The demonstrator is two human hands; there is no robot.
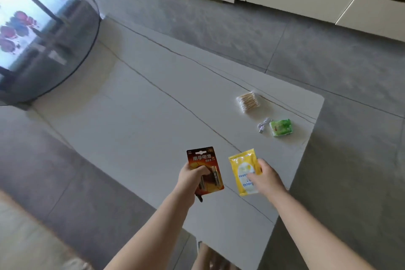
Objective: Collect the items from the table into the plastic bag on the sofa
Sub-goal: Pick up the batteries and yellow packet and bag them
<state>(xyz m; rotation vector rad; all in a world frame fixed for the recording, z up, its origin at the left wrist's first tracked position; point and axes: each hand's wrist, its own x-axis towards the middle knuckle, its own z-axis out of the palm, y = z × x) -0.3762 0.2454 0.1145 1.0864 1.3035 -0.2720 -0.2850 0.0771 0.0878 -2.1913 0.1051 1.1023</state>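
The left hand (192,178) is curled round a red battery card (205,170), held upright above the near part of the table (135,120); the right hand (266,178) pinches a yellow sachet (242,171) by its right edge, long axis running away from the person. Three items are left on the table, all forward and to the right: a green packet (281,127), a white cable (264,125) just beside it, and a bundle of cotton swabs (248,102) farther off. The right hand is judged the nearer (though both are occupied). The plastic bag and sofa are not in view.
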